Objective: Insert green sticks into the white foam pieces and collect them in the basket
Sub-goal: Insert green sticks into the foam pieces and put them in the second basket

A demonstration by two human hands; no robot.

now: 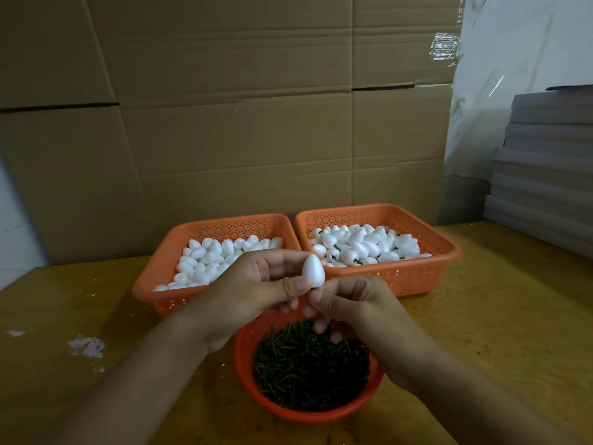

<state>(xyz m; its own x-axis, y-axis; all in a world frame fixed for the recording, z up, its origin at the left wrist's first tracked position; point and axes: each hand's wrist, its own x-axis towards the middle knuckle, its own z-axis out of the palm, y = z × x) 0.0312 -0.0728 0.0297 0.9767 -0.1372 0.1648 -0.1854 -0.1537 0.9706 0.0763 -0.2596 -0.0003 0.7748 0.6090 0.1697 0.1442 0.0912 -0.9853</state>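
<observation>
Above the round orange bowl point(247, 374) of green sticks point(309, 370), in the head view, I see both hands meeting around a single white foam piece point(313, 270). It is egg-shaped, held upright with its narrow end up, in the air in front of the two orange baskets.

I judge the step in hand to be the insertion itself. The left hand point(253, 290) pinches the foam piece between thumb and fingers. The right hand point(348, 305) has its fingertips bunched right under the foam's broad lower end, as if pinching a stick there, but I cannot see a stick between them, so I cannot tell whether one is held or how far in it might be.

The next move, as I read it, calls for a straight push along the foam's long axis, with the left hand steadying it so it does not crush or twist. Then it should go to the right basket point(446, 252), where pieces with green stems already lie. The left basket point(150, 277) holds plain foam pieces only.

Both forearms come in from the bottom edge and converge at centre. The left palm faces right; the right wrist is bent, fingers curled upward.
</observation>
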